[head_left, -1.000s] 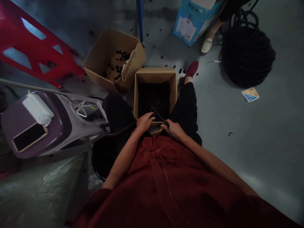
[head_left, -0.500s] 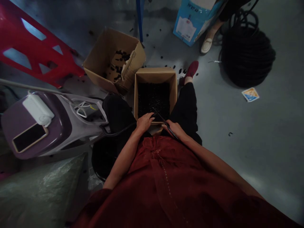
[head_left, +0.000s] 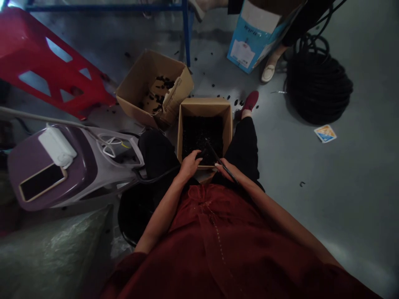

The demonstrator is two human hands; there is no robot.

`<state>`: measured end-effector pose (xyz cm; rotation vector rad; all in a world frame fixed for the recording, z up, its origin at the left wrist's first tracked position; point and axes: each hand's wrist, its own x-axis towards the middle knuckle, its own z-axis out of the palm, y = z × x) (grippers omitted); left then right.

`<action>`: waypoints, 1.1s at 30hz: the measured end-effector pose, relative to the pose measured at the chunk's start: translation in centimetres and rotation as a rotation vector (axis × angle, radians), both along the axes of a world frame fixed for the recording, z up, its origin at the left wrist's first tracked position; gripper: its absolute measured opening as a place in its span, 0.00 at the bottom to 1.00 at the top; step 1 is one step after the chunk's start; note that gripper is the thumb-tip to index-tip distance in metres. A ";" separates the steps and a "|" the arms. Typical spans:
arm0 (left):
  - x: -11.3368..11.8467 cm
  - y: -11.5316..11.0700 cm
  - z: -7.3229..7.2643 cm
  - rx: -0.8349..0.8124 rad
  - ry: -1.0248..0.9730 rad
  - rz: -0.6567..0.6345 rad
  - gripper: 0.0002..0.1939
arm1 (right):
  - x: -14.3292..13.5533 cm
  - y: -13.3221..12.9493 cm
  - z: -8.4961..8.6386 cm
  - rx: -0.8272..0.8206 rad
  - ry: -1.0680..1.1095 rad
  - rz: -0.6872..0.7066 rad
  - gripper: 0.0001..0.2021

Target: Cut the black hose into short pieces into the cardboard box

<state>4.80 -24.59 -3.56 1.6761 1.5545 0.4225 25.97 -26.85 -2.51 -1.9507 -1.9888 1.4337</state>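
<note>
My left hand (head_left: pixel 189 164) is closed at the near edge of an open cardboard box (head_left: pixel 181 137). A black tube (head_left: pixel 162 174) runs from the left across my thigh to this hand, and a short dark end shows past the fingertips. My right hand (head_left: pixel 230 169) is wrapped round a long, thin dark tool (head_left: pixel 213 153), perhaps scissors; its narrow tip points forward and left over the box. The tip is apart from my left fingers. Small black pieces (head_left: pixel 199 128) fill the box floor between my feet.
Left of it, another cardboard box (head_left: pixel 131 97) holds scattered black pieces. A purple-topped stool (head_left: pixel 84 153) carries a phone (head_left: pixel 43 182) and a white device (head_left: pixel 57 145). A red stool (head_left: pixel 37 62), a blue carton (head_left: pixel 241 52), a co-worker's shoe (head_left: pixel 268 73) and a black coil (head_left: pixel 318 89) stand around.
The view has tilted up slightly, so more of the blue frame at the top shows. My left fingers have parted a little from the tool, and both hands stay over the box's near edge.
</note>
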 end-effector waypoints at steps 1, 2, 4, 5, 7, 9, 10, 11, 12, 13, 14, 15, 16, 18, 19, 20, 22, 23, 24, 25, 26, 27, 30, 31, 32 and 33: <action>0.1 0.0 0.4 0.019 -0.005 -0.006 0.17 | -0.1 -0.1 0.3 -0.034 0.018 -0.003 0.20; 0.2 0.1 0.8 0.044 0.000 -0.015 0.17 | -0.2 -0.2 0.6 -0.069 0.036 -0.017 0.21; 0.3 0.1 1.7 0.102 0.045 -0.030 0.17 | -0.3 -0.4 1.1 -0.096 0.062 -0.027 0.22; 0.3 0.1 2.1 0.128 0.075 -0.037 0.17 | -0.2 -0.6 1.3 -0.087 0.068 -0.025 0.22; 0.4 0.0 2.7 0.154 0.119 -0.040 0.18 | -0.1 -1.0 1.5 -0.060 0.071 -0.017 0.23; 0.4 0.0 3.0 0.126 0.123 -0.027 0.19 | 0.2 -1.5 1.7 -0.052 0.068 -0.016 0.24; 0.4 0.0 3.1 0.104 0.120 -0.019 0.19 | 0.3 -1.8 1.8 -0.055 0.068 -0.017 0.24; 0.4 0.0 3.1 0.084 0.117 -0.012 0.20 | 0.4 -2.0 1.9 -0.057 0.072 -0.015 0.25; 0.4 0.0 3.1 0.067 0.114 -0.008 0.19 | 0.4 -2.2 2.1 -0.058 0.080 -0.008 0.25; 0.4 0.0 3.1 0.056 0.108 -0.007 0.19 | 0.5 -2.3 2.2 -0.055 0.085 0.001 0.25; 0.4 0.0 3.0 0.054 0.099 -0.009 0.19 | 0.4 -2.4 2.4 -0.051 0.088 0.012 0.24; 0.3 0.0 3.0 0.055 0.089 -0.012 0.18 | 0.4 -2.5 2.5 -0.047 0.088 0.022 0.24; 0.3 0.0 2.9 0.056 0.080 -0.016 0.18 | 0.3 -2.4 2.7 -0.046 0.085 0.029 0.24; 0.3 -0.1 2.8 0.048 0.072 -0.023 0.18 | 0.1 -2.3 2.7 -0.051 0.073 0.033 0.24; 0.3 -0.1 2.7 0.042 0.069 -0.027 0.18 | 0.0 -2.2 2.7 -0.055 0.067 0.032 0.25; 0.3 -0.1 2.5 0.038 0.066 -0.029 0.19 | -0.1 -2.0 2.7 -0.057 0.061 0.034 0.25; 0.3 -0.1 2.2 0.047 0.056 -0.036 0.19 | -0.2 -1.8 2.5 -0.055 0.049 0.044 0.26; 0.3 -0.1 1.9 0.062 0.049 -0.041 0.19 | -0.3 -1.6 2.5 -0.052 0.044 0.051 0.26; 0.2 -0.1 1.7 0.079 0.044 -0.047 0.18 | -0.3 -1.5 2.4 -0.051 0.040 0.060 0.26; 0.2 -0.1 1.5 0.096 0.041 -0.056 0.18 | -0.3 -1.4 2.4 -0.050 0.035 0.068 0.26; 0.1 -0.1 1.3 0.110 0.040 -0.069 0.18 | -0.3 -1.3 2.4 -0.048 0.029 0.073 0.25; 0.0 -0.1 1.1 0.122 0.040 -0.084 0.19 | -0.4 -1.2 2.4 -0.044 0.021 0.077 0.24; -0.3 -0.2 0.5 0.144 0.036 -0.115 0.19 | -0.6 -0.9 2.2 -0.030 0.008 0.084 0.23; -0.4 -0.3 0.3 0.148 0.034 -0.123 0.19 | -0.7 -0.9 2.1 -0.029 0.009 0.085 0.23; -0.5 -0.4 0.2 0.148 0.032 -0.132 0.19 | -0.8 -0.8 2.0 -0.031 0.013 0.084 0.23; -0.5 -0.4 0.2 0.143 0.030 -0.142 0.19 | -0.9 -0.8 1.8 -0.032 0.019 0.081 0.23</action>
